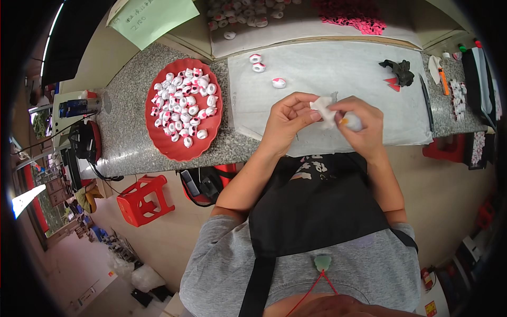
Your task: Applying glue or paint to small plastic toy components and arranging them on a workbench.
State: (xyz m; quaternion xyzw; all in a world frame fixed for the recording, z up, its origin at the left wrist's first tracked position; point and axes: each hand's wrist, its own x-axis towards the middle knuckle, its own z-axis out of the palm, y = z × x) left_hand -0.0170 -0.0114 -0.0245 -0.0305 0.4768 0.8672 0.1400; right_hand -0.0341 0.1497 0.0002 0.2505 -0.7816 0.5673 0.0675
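Observation:
My left hand (288, 117) pinches a small white cloth (323, 109) between thumb and fingers above the near edge of a white mat (338, 71). My right hand (362, 124) is closed around a small white rounded piece (351, 122) with a yellow spot, pressed against the cloth. Three white-and-red pieces lie on the mat beyond my hands: two together (256, 62) and one alone (279, 82). A red oval plate (168, 140) to the left is heaped with several similar pieces.
A speckled stone counter (127, 132) carries the plate and mat. A dark rag (400, 71) lies on the mat's far right. More pieces and pink parts (353, 15) sit in a tray behind. A red stool (143, 199) stands on the floor.

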